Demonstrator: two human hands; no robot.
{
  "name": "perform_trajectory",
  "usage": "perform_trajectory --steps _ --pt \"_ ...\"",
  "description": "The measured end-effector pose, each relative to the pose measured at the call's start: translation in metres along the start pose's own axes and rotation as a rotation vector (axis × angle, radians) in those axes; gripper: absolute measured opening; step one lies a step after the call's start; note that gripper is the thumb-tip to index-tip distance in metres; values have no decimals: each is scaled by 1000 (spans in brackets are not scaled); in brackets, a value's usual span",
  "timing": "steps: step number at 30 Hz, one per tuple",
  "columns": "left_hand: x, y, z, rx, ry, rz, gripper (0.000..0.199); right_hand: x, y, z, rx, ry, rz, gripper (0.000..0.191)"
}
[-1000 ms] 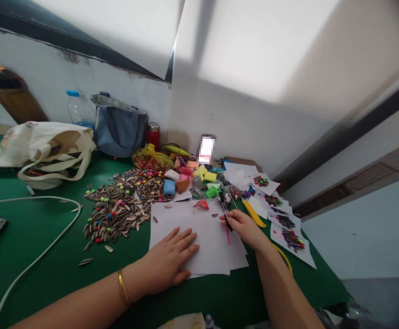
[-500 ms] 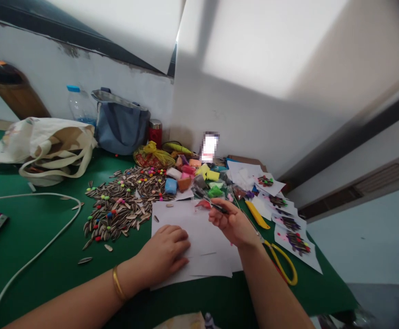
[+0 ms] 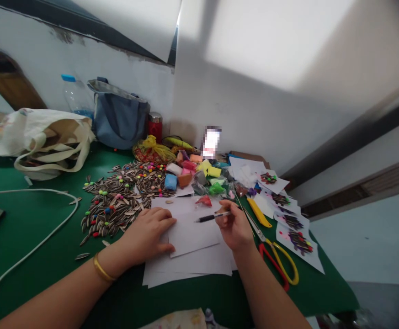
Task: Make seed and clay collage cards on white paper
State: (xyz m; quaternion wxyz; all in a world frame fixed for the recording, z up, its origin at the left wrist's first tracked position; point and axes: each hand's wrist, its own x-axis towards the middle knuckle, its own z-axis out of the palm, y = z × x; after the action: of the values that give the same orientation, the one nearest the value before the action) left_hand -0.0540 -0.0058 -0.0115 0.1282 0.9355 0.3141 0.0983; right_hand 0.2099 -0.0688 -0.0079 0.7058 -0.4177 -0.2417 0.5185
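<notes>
Fingers apart, my left hand [image 3: 151, 235] lies flat on the left part of the white paper sheets [image 3: 194, 235]. My right hand [image 3: 235, 226] grips a black pen [image 3: 209, 218] above the right side of the sheets, its tip pointing left. Behind the paper are colourful clay packets [image 3: 184, 180] and a small red piece in clear wrap [image 3: 204, 200]. A pile of striped seeds with coloured beads [image 3: 117, 201] spreads left of the paper.
Scissors with yellow and red handles [image 3: 278, 258] and a yellow cutter [image 3: 259, 213] lie right of my right hand. Decorated cards [image 3: 300, 242] line the right edge. Bags [image 3: 120, 119], a bottle and a phone [image 3: 211, 142] stand at the back. A white cable curves at left.
My left hand has shifted left on the paper. My right hand has lowered, and the pen now points left over the sheets. The top sheet is turned differently.
</notes>
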Motion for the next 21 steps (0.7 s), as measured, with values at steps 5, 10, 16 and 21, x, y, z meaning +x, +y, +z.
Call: perform_trajectory --steps 5,10,16,21 --pt "-1 1 4 10 -29 -22 64 -10 8 0 -93 -103 2 26" --pt "-1 -1 5 15 -35 -27 65 -20 19 0 -367 -196 22 9" --pt "0 -2 5 13 -27 -13 67 -29 23 14 -812 -398 -8 16" --pt "0 -2 5 11 -28 -13 67 -29 30 19 -985 -432 -54 11"
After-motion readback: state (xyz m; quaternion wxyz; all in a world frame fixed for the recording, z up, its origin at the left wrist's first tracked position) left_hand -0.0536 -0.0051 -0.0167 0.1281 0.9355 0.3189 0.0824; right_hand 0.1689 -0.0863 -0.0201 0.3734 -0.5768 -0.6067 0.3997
